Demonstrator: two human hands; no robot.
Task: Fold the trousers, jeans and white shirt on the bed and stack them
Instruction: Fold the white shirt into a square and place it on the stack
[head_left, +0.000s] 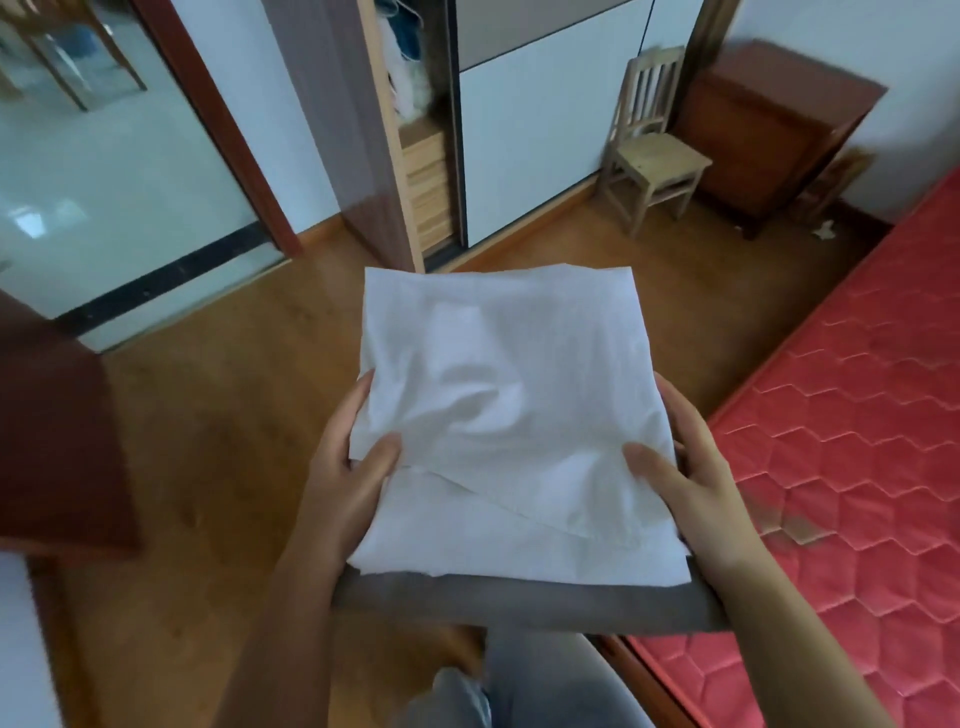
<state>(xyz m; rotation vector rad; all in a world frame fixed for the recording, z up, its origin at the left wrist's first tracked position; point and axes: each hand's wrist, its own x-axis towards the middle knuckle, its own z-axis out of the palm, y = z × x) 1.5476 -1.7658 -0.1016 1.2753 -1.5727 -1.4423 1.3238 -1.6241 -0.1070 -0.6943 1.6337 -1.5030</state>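
Wardrobe (clothes inside); left hand, right hand grip white shirt

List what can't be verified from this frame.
Head view:
Jeans in the pile or not: white shirt covers all but the near edge of the grey trousers.
Fingertips of left hand and right hand: under the cloth.
Bed: cut off by the right edge.
Wardrobe contents: blurred.

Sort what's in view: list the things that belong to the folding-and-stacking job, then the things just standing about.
Job in hand: folded white shirt, lying on a folded grey garment, probably the trousers; left hand and right hand, gripping that stack at its sides; red bed.

Standing about: wooden chair; brown cabinet; wardrobe.
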